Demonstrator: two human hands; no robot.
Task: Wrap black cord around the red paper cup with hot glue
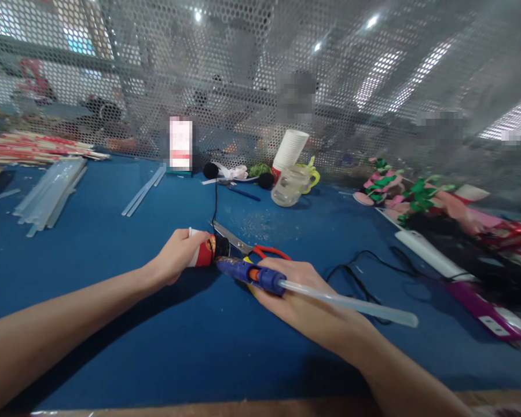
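My left hand [180, 255] is closed around a small red and white paper cup [203, 255] lying on its side on the blue table [165, 341], with something black at the cup's mouth. My right hand [293, 289] grips a blue hot glue gun [247, 272]. Its nozzle touches the cup's mouth, and a clear glue stick [351, 304] juts out of its back toward the right. Red-handled scissors [254, 248] lie just behind both hands.
Clear glue sticks [52, 194] lie at the left, with a bundle of wooden sticks [35, 147] behind them. A stack of white cups [290, 152] and a clear jar [289, 186] stand at the back. Craft pieces and a black cable [360, 272] fill the right. Perforated mesh [260, 75] closes the back.
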